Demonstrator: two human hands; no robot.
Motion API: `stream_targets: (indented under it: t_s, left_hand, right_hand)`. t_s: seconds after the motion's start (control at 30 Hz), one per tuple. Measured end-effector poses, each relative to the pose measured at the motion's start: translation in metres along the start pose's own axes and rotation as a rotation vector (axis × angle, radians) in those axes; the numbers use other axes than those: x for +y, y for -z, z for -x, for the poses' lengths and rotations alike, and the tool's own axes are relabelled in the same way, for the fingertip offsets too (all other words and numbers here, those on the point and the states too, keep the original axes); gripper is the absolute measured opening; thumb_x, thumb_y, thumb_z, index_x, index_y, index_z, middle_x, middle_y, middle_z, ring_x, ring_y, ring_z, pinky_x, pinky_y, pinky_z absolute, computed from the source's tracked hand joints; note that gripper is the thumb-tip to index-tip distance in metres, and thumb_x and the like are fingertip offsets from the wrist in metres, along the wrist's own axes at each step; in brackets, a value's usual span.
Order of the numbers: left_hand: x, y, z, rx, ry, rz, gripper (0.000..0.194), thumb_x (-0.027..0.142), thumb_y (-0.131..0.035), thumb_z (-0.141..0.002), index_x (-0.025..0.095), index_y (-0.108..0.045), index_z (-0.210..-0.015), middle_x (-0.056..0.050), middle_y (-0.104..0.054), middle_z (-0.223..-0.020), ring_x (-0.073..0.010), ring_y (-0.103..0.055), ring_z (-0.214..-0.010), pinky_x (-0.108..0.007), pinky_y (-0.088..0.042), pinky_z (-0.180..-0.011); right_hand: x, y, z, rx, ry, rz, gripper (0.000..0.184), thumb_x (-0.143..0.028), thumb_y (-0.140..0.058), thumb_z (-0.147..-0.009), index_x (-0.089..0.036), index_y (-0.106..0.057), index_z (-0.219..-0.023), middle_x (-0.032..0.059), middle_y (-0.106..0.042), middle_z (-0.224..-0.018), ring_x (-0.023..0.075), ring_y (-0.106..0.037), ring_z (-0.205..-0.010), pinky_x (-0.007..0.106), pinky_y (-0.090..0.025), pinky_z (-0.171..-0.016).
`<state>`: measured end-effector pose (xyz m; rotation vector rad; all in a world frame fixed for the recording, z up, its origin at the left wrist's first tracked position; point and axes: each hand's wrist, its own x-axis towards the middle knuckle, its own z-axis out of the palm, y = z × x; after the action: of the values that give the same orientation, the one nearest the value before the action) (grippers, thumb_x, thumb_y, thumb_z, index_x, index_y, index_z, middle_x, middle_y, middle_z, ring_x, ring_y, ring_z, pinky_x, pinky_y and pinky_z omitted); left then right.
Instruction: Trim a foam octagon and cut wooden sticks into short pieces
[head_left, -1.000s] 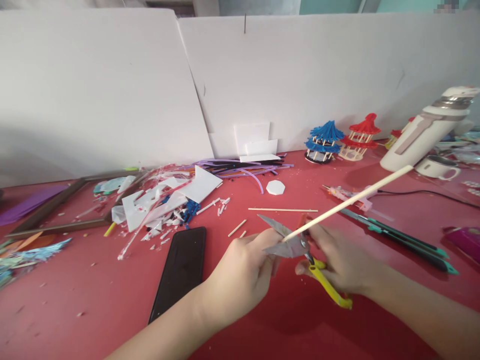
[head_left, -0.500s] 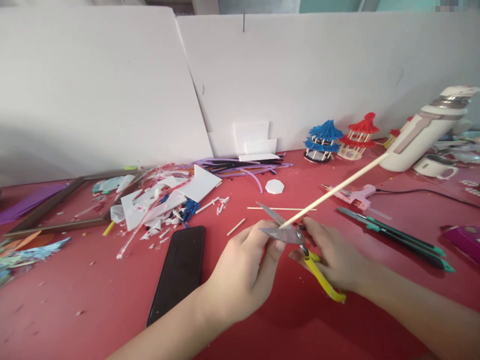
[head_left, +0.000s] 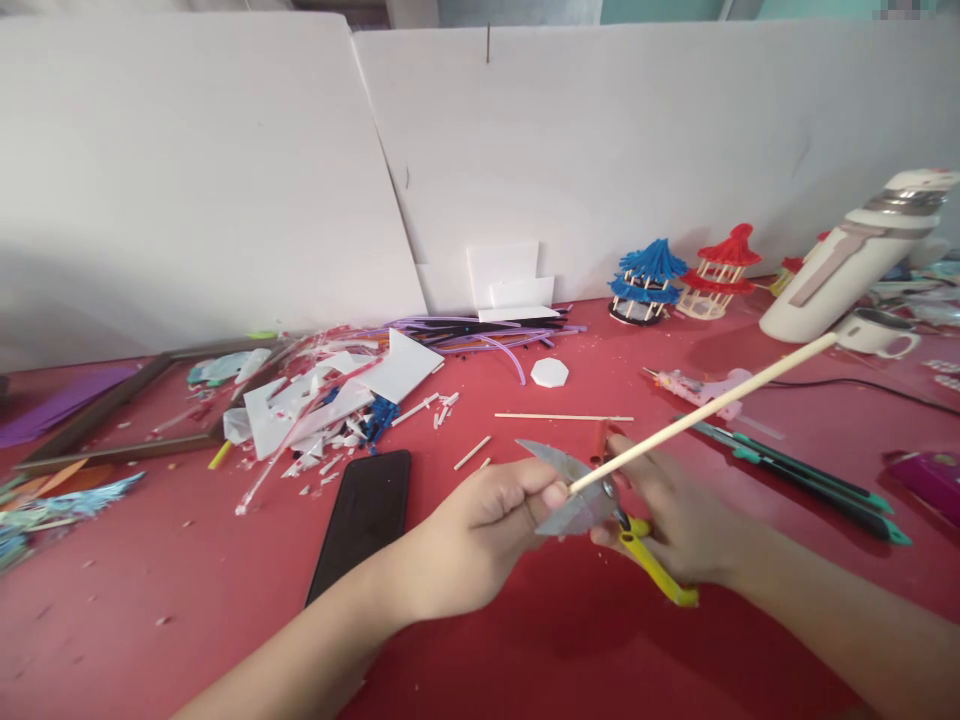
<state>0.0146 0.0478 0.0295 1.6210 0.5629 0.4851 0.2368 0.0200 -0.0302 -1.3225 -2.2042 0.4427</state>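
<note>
A pale wooden stick (head_left: 705, 410) slants up to the right, its lower end pinched between the thumb and fingers of my left hand (head_left: 487, 530). My right hand (head_left: 675, 510) grips a pair of scissors (head_left: 574, 495) with yellow-covered handles. The blades are spread apart, and the stick lies across them close to the pivot. On the red table beyond my hands lie a thin stick (head_left: 564, 417) and a short cut piece of stick (head_left: 472, 453). Left of my left hand is a black phone (head_left: 360, 520).
Scraps of white board (head_left: 300, 400) are heaped at the left beside a brown frame (head_left: 142, 400). At the right lie a pink glue gun (head_left: 712, 390) and a utility knife (head_left: 802, 480). Farther back stand a blue model pavilion (head_left: 649, 280), a red one (head_left: 720, 275), a flask (head_left: 847, 260) and a mug (head_left: 874, 332).
The scissor blades have opened wider. The stick has shifted down and to the right in my left hand, and another small piece now shows on the table just beyond that hand.
</note>
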Motion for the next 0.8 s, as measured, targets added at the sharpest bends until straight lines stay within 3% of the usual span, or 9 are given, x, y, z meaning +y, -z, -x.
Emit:
stream_targets:
  t_s: [0.1, 0.17, 0.3, 0.37, 0.47, 0.6, 0.67, 0.8]
  left_hand:
    - [-0.004, 0.003, 0.0, -0.025, 0.075, 0.114, 0.034, 0.036, -0.045, -0.096, 0.018, -0.058, -0.07, 0.002, -0.045, -0.063, -0.0093, -0.036, -0.055, -0.021, -0.034, -0.053]
    - [-0.005, 0.003, 0.0, -0.028, 0.095, 0.118, 0.036, 0.039, -0.047, -0.095, 0.017, -0.053, -0.067, 0.003, -0.038, -0.06, -0.0091, -0.031, -0.054, -0.021, -0.03, -0.049]
    - [-0.001, -0.001, -0.002, 0.049, 0.039, 0.023, 0.027, 0.032, -0.045, -0.095, 0.018, -0.06, -0.079, -0.001, -0.052, -0.069, -0.0099, -0.04, -0.058, -0.021, -0.037, -0.054]
    - [-0.002, -0.004, -0.004, 0.173, -0.041, -0.098, 0.028, 0.029, -0.041, -0.096, 0.018, -0.06, -0.078, 0.0, -0.054, -0.067, -0.0095, -0.041, -0.056, -0.02, -0.038, -0.054]
    - [-0.008, -0.008, -0.006, 0.389, -0.164, -0.452, 0.026, 0.02, -0.041, -0.096, 0.018, -0.057, -0.074, 0.002, -0.053, -0.063, -0.0091, -0.045, -0.054, -0.019, -0.039, -0.054]
    - [-0.016, -0.01, -0.003, 0.512, -0.438, -0.882, 0.022, 0.003, -0.042, -0.087, 0.019, -0.057, -0.085, 0.003, -0.054, -0.064, -0.0104, -0.05, -0.056, -0.021, -0.038, -0.056]
    - [-0.017, -0.01, -0.001, 0.485, -0.489, -0.885, 0.023, 0.002, -0.042, -0.086, 0.019, -0.056, -0.086, 0.003, -0.055, -0.066, -0.0107, -0.05, -0.057, -0.021, -0.038, -0.057]
    - [-0.012, -0.011, 0.001, 0.316, -0.337, -0.622, 0.025, 0.006, -0.035, -0.092, 0.019, -0.056, -0.087, 0.001, -0.057, -0.074, -0.0103, -0.051, -0.062, -0.021, -0.042, -0.064]
  right_hand:
    - [-0.001, 0.002, -0.001, -0.025, 0.032, -0.058, 0.02, -0.032, -0.056, -0.079, -0.023, -0.042, -0.091, 0.0066, -0.062, -0.085, 0.0226, -0.063, -0.075, 0.034, -0.048, -0.064]
    - [-0.002, 0.004, 0.0, -0.028, 0.038, -0.079, 0.018, -0.032, -0.055, -0.08, -0.024, -0.041, -0.089, 0.0058, -0.061, -0.083, 0.0216, -0.062, -0.073, 0.033, -0.047, -0.062]
    - [-0.004, 0.008, -0.001, -0.004, -0.03, -0.045, 0.021, -0.036, -0.055, -0.082, -0.024, -0.037, -0.081, 0.0016, -0.055, -0.071, 0.0181, -0.055, -0.06, 0.031, -0.041, -0.054]
    - [-0.006, 0.007, -0.002, -0.005, -0.121, -0.031, 0.024, -0.038, -0.056, -0.083, -0.024, -0.036, -0.08, -0.0008, -0.052, -0.067, 0.0162, -0.051, -0.055, 0.029, -0.037, -0.051]
    - [-0.008, 0.002, -0.002, -0.037, -0.223, -0.074, 0.023, -0.037, -0.057, -0.085, -0.024, -0.039, -0.084, -0.0011, -0.054, -0.071, 0.0152, -0.052, -0.057, 0.028, -0.038, -0.053]
    - [-0.008, -0.009, 0.0, -0.031, -0.195, -0.139, 0.019, -0.032, -0.057, -0.086, -0.023, -0.041, -0.09, -0.0009, -0.057, -0.076, 0.015, -0.054, -0.062, 0.028, -0.039, -0.056]
    - [-0.007, -0.011, 0.001, -0.011, -0.153, -0.136, 0.019, -0.03, -0.057, -0.086, -0.023, -0.04, -0.091, -0.0009, -0.056, -0.077, 0.0148, -0.053, -0.063, 0.027, -0.04, -0.057]
    - [-0.009, -0.007, 0.001, 0.036, -0.095, -0.049, 0.02, -0.032, -0.057, -0.085, -0.023, -0.039, -0.089, -0.0013, -0.053, -0.073, 0.015, -0.051, -0.061, 0.027, -0.04, -0.054]
